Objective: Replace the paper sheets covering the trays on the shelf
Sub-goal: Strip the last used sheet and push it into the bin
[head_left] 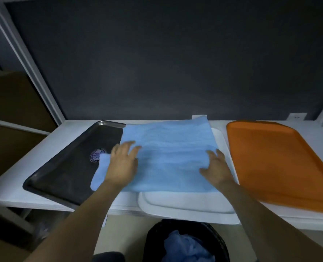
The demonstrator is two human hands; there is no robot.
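Blue paper (pixel 183 246), probably crumpled, sits in the black bin (pixel 153 237) nearest, cut off below. On the shelf (pixel 15 188), the white tray (pixel 185 203) shows mostly its front rim. The left grip (pixel 122 165) and right grip (pixel 216 169), both blurred, press spread fingers on the blue sheet (pixel 168 146), which hides the rest of that tray and part of the metal tray (pixel 66 167).

Dark grey wall (pixel 157 59); white post (pixel 34 72) left; dim light

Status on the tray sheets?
Both open: left hand, right hand, flat on blue sheet. Sheet over white tray, left edge on dark tray. No sheet on orange tray. Nothing blocking.
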